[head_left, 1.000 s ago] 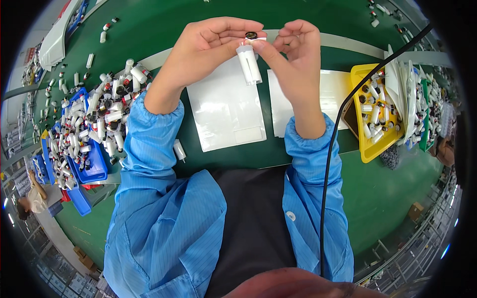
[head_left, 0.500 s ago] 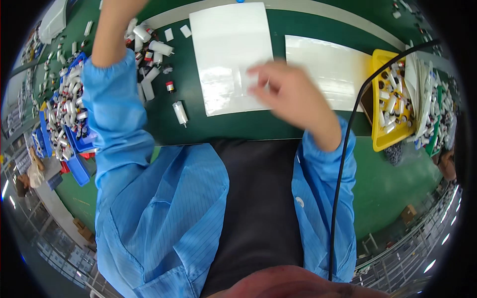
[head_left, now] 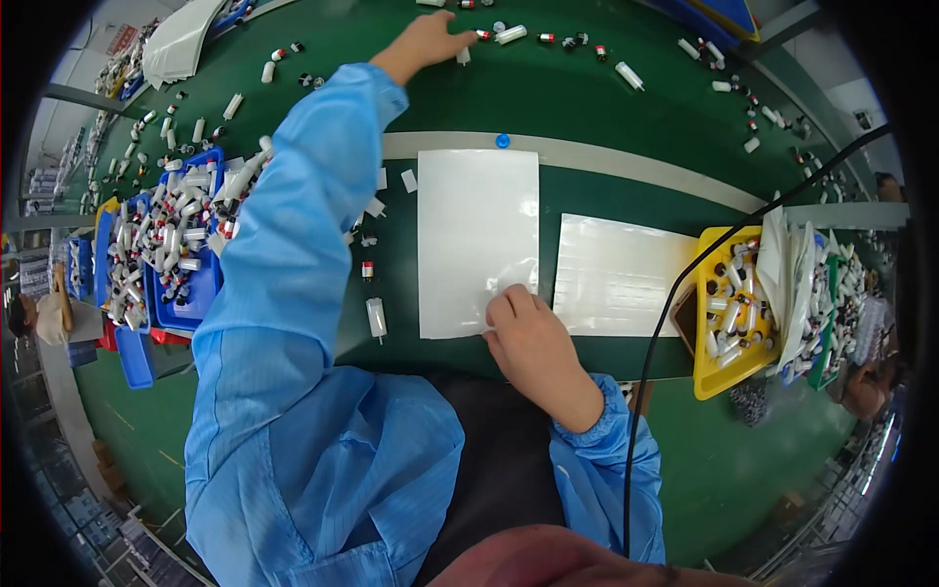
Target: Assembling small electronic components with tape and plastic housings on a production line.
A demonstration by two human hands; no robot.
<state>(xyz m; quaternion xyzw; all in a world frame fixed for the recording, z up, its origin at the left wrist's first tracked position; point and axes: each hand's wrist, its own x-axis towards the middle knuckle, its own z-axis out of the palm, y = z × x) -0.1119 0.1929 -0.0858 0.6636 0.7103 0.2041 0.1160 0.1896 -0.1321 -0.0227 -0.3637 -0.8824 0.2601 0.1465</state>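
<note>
My left hand [head_left: 427, 45] is stretched far over the green bench, fingers apart. Its fingertips are at a small red-and-white bottle [head_left: 482, 35], with a small white piece [head_left: 464, 56] just under them. I see nothing clearly held in that hand. My right hand [head_left: 533, 344] rests on the lower right part of a glossy white sheet [head_left: 477, 225], fingers bent and closed together. Whatever is between those fingertips is too small to make out. Left of the sheet, a white plastic tube with a nozzle [head_left: 377, 319] and a small red-labelled bottle [head_left: 368, 269] lie on the bench.
A second white sheet [head_left: 626, 279] lies to the right, beside a yellow tray [head_left: 702, 367] of small bottles. Blue bins [head_left: 201, 311] heaped with bottles stand at left. A black cable [head_left: 670, 298] hangs across the right side. More bottles [head_left: 629, 75] are scattered along the far strip.
The view has shifted toward the far side of the bench. My left hand now shows among the far bottles. My right hand has come down from above the white sheet onto its lower right part.
</note>
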